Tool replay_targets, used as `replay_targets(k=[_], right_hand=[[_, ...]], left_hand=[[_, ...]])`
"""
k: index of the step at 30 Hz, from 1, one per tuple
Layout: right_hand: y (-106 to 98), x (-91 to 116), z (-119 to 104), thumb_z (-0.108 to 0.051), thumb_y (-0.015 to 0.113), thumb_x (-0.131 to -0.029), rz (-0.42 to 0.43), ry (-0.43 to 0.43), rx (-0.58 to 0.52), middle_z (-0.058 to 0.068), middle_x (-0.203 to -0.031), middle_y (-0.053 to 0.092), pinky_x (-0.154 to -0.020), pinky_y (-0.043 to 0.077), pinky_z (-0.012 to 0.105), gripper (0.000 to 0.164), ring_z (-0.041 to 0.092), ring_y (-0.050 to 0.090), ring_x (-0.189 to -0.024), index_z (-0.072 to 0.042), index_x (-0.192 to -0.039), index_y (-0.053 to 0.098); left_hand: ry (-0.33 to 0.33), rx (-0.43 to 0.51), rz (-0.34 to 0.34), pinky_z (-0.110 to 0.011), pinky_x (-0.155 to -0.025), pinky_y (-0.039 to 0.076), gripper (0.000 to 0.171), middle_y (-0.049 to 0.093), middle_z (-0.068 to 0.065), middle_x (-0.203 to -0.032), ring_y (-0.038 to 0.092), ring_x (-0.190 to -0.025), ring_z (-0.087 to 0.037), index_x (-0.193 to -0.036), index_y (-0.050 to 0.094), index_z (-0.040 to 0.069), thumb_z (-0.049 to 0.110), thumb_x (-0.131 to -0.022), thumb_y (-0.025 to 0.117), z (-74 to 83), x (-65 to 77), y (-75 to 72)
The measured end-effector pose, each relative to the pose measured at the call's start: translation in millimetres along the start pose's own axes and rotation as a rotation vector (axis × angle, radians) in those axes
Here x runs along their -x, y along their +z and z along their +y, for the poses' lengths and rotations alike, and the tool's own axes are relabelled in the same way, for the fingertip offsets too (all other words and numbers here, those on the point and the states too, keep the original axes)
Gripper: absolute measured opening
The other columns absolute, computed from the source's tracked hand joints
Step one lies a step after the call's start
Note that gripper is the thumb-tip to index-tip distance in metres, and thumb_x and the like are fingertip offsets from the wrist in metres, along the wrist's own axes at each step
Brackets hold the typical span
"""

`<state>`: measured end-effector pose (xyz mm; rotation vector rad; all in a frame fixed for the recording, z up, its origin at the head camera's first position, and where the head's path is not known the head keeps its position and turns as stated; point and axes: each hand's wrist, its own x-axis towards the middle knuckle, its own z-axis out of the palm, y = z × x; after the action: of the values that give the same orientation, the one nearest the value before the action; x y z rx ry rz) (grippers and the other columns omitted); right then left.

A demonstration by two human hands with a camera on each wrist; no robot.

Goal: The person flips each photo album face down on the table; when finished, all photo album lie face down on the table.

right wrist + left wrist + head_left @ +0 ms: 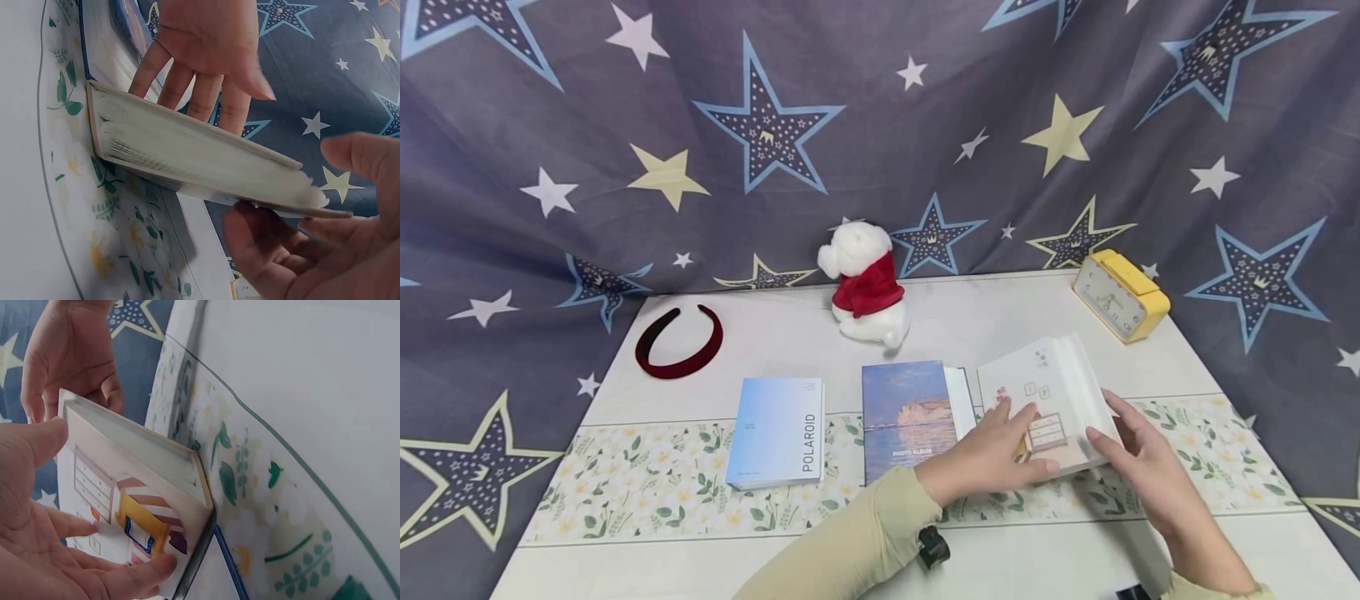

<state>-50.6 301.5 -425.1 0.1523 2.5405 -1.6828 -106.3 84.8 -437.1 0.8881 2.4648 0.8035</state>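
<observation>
A white photo album (1018,371) with a drawn dresser on its cover is tilted over the right part of the table, its right side raised. Its page edges (187,140) show in the right wrist view. My left hand (992,454) rests on the front cover with fingers spread. From the right, my right hand (1161,471) supports the album with fingers (247,240) under the back cover; its thumb stands off the pages. Just left lies a blue seascape photo album (902,408), partly covered by my left hand. Farther left sits a pale blue POLAROID album (778,429).
A dark red headband (681,367) lies at the back left. Against the star-patterned curtain (775,108) sits a white plush toy (865,283) in a red top. A yellow alarm clock (1120,296) stands at the back right. A floral strip (655,479) crosses the white table.
</observation>
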Motion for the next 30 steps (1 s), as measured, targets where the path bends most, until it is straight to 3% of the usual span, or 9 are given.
replay_targets(k=[2, 8, 16, 27, 30], right_hand=[[1, 0, -1, -0.023, 0.055, -0.101, -0.019, -0.037, -0.039, 0.03, -0.142, 0.04, -0.077, 0.053, 0.022, 0.071, -0.003, 0.055, -0.103, -0.003, -0.156, 0.015], [4, 3, 0, -0.013, 0.058, -0.098, -0.078, -0.099, -0.11, 0.03, -0.138, 0.041, -0.073, 0.056, 0.033, 0.075, 0.004, 0.059, -0.101, -0.008, -0.157, 0.013], [9, 2, 4, -0.001, 0.064, -0.092, -0.153, -0.223, -0.132, 0.029, -0.151, 0.025, -0.08, 0.055, 0.03, 0.086, -0.001, 0.053, -0.114, -0.02, -0.158, 0.013], [18, 1, 4, 0.004, 0.068, -0.086, -0.146, -0.313, -0.097, 0.031, -0.144, 0.037, -0.08, 0.055, 0.03, 0.091, 0.003, 0.056, -0.113, -0.019, -0.158, 0.017], [20, 1, 4, 0.006, 0.07, -0.085, -0.141, -0.341, -0.086, 0.031, -0.146, 0.036, -0.081, 0.056, 0.03, 0.093, 0.004, 0.057, -0.113, -0.018, -0.158, 0.017]], left_hand=[[0.003, 0.031, 0.021, -0.048, -0.108, 0.034, 0.084, 0.019, -0.023, -0.158, 0.026, -0.143, -0.036, -0.157, 0.02, 0.019, 0.063, -0.092, 0.051, 0.3, -1.2, -0.3], [-0.036, 0.152, 0.07, -0.055, -0.104, 0.037, 0.083, 0.019, -0.023, -0.158, 0.029, -0.141, -0.039, -0.157, 0.022, 0.019, 0.065, -0.092, 0.048, 1.7, -4.5, 0.4], [-0.088, 0.274, 0.103, -0.056, -0.107, 0.033, 0.083, 0.019, -0.019, -0.159, 0.026, -0.142, -0.038, -0.157, 0.019, 0.022, 0.065, -0.092, 0.047, 4.7, -5.7, -1.3], [-0.151, 0.359, 0.124, -0.056, -0.107, 0.032, 0.097, 0.015, -0.022, -0.159, 0.023, -0.143, -0.04, -0.158, 0.011, 0.022, 0.069, -0.086, 0.054, 14.3, -1.8, -4.5], [-0.149, 0.363, 0.136, -0.056, -0.107, 0.034, 0.097, 0.02, -0.02, -0.158, 0.025, -0.143, -0.037, -0.158, 0.012, 0.02, 0.067, -0.086, 0.056, 15.1, -2.7, -7.5]])
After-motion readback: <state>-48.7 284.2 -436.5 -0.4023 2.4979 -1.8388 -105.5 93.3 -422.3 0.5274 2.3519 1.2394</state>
